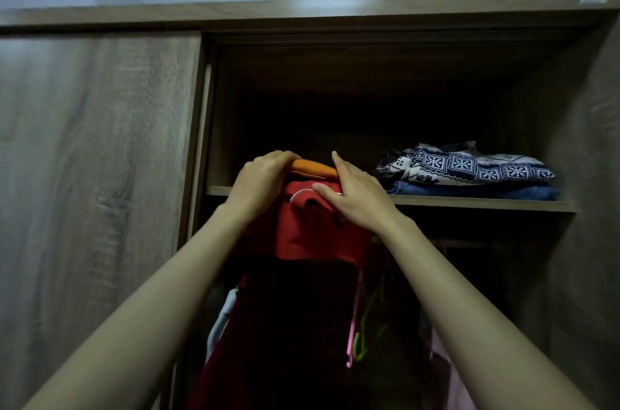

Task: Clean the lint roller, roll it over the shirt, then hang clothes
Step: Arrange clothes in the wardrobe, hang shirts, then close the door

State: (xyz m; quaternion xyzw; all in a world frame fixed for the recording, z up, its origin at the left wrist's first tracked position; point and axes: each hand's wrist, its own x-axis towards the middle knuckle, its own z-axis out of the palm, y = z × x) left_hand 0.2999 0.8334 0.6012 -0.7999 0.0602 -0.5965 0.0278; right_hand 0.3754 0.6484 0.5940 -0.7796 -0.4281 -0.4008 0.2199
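Note:
A red shirt (312, 235) hangs in front of me inside the open wardrobe, its lower part in shadow. An orange piece, part of a hanger or a folded garment (313, 169), sits at its top. My left hand (260, 183) is curled over the left end of the orange piece. My right hand (355, 193) lies flat on the shirt's right shoulder, fingers extended, thumb pressed on the red cloth. No lint roller is in view.
The wardrobe shelf (469, 205) holds a folded blue-and-white patterned cloth (469, 164) on a blue garment (469, 191). Pink and green hangers (360, 325) dangle below on the right. A sliding door (94, 174) covers the left side.

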